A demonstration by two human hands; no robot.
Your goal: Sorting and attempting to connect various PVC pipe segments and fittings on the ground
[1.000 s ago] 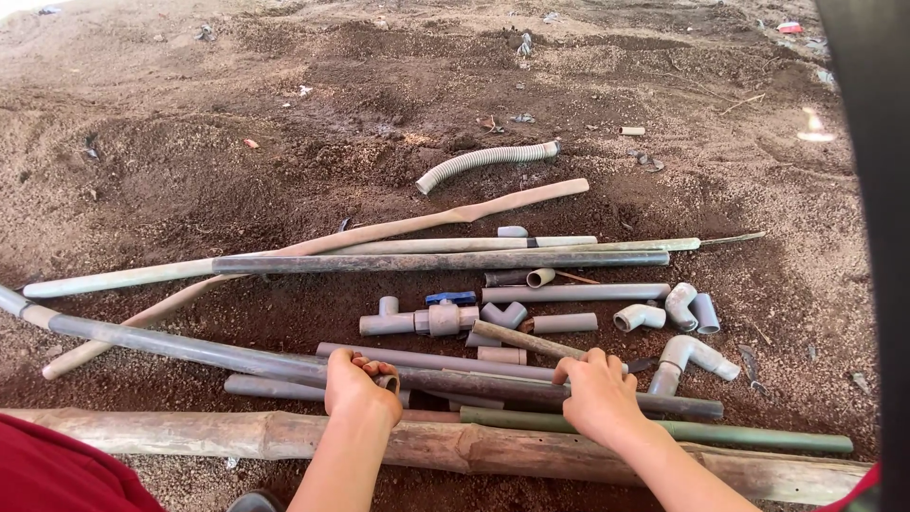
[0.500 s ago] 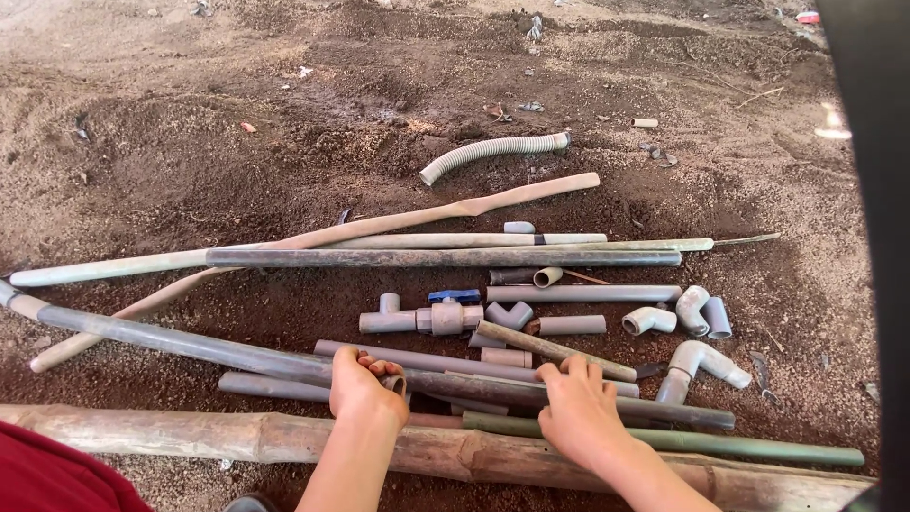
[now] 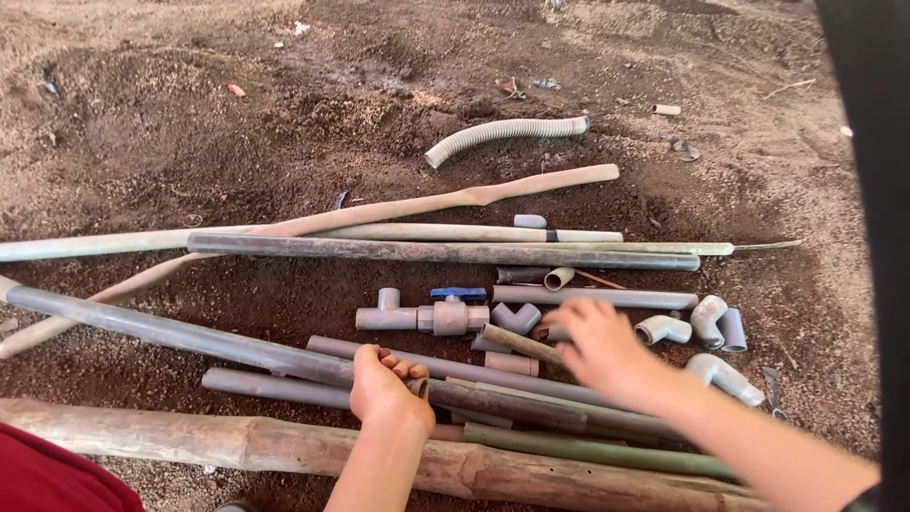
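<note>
Ground: bare brown soil, loose and uneven, strewn with pipes and fittings.
Left hand: left hand was closed round the near end of a long grey pipe that ran off toward the left edge; the grip was tight, fingers curled over the top.
Right hand: right hand was blurred, fingers spread and loosely open above the fittings; whether it touched anything could not be told. Nearest to it lay a short tan pipe, just beside the fingertips.
Fittings: a grey valve assembly with blue handle lay left of the right hand; grey elbow fittings lay to its right, close together.
Pipes near: several grey pipes lay side by side under and between both hands; a green pipe lay nearest the body, against a thick wooden pole.
Pipes far: a dark long pipe lay crosswise beyond the fittings, a pale wooden stick slanted over it.
Beyond: a corrugated grey hose, curved, lay well apart on the soil.
Corner: red cloth showed at lower left.
</note>
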